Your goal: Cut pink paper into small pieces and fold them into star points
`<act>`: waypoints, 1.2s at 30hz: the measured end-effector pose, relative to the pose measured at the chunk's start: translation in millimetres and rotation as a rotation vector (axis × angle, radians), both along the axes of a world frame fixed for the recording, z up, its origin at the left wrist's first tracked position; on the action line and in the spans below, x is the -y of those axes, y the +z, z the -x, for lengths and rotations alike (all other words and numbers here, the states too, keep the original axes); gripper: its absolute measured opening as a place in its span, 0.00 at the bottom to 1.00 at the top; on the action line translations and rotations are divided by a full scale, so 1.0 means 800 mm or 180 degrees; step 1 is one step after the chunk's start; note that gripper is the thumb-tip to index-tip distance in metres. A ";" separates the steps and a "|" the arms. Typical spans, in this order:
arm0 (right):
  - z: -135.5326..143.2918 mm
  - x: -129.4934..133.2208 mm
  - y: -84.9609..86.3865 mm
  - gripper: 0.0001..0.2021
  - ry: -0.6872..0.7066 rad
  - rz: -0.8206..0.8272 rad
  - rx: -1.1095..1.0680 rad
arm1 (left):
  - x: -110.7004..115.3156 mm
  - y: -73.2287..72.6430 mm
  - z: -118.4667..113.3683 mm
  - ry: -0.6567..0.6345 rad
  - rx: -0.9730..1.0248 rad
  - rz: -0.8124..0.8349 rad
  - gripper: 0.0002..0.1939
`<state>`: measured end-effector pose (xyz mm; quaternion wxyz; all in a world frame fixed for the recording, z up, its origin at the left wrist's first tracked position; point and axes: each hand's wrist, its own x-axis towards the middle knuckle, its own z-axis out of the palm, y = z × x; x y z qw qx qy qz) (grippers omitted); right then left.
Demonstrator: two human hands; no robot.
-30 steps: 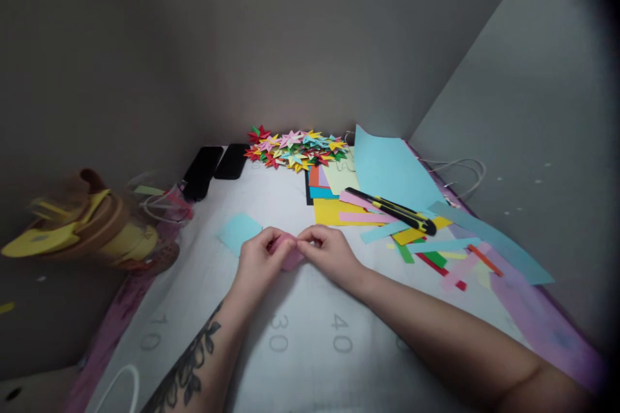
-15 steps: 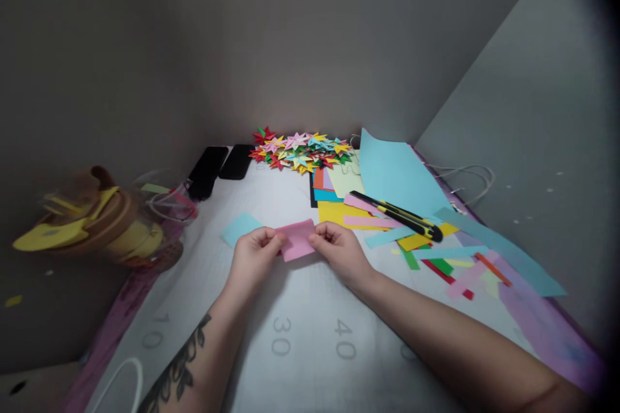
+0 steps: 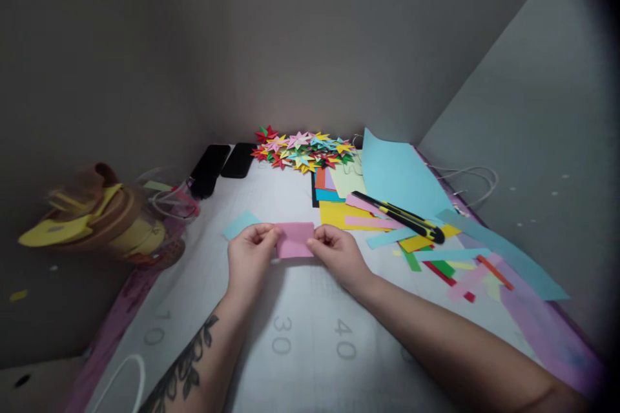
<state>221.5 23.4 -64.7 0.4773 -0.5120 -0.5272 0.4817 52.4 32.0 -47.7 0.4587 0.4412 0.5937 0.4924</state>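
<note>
A small pink sheet of paper (image 3: 295, 240) is stretched between my two hands, above the white mat. My left hand (image 3: 252, 257) pinches its left edge between thumb and fingers. On the opposite edge, my right hand (image 3: 340, 257) pinches it the same way, thumb in front. The paper looks nearly level, with a faint crease across it. Just behind my left hand lies a light blue piece of paper (image 3: 241, 224) on the mat, partly covered by the hand.
Folded paper stars (image 3: 303, 150) are heaped at the back. To the right lie a utility knife (image 3: 400, 217), coloured paper strips (image 3: 465, 254) and a large blue sheet (image 3: 402, 171). Two black phones (image 3: 209, 170) rest at the back left, near a brown cup (image 3: 123, 222) with a yellow piece.
The pink paper has turned from a tilt to nearly level and faces me more. My left hand has shifted slightly left; both hands keep their pinch. The view has shifted a little.
</note>
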 end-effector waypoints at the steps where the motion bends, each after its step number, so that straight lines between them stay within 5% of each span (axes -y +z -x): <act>1: -0.001 -0.001 0.000 0.11 -0.0083 -0.0004 -0.0027 | 0.001 0.000 -0.001 -0.0107 0.0013 0.0074 0.14; 5: -0.005 -0.005 -0.004 0.11 -0.0252 -0.0032 -0.0131 | 0.003 -0.002 -0.004 -0.0606 -0.0172 0.0252 0.11; 19: -0.007 -0.009 -0.016 0.14 -0.0118 0.0037 -0.0220 | 0.004 0.002 0.005 -0.0840 -0.1573 -0.0409 0.18; 25: -0.009 -0.003 -0.019 0.12 0.0164 0.0027 0.0019 | 0.000 -0.001 0.000 -0.0755 -0.0402 -0.0248 0.15; 29: -0.012 -0.002 -0.011 0.10 0.0040 -0.0108 -0.0073 | -0.001 0.007 0.000 -0.0941 -0.0276 0.0190 0.14; 33: -0.021 -0.009 -0.008 0.10 0.0022 -0.0028 0.0083 | 0.005 0.013 0.002 -0.1553 -0.0876 0.0418 0.13; 36: -0.025 -0.015 -0.013 0.08 0.0304 0.0052 0.0572 | 0.018 0.012 0.002 -0.1381 -0.1775 0.0106 0.12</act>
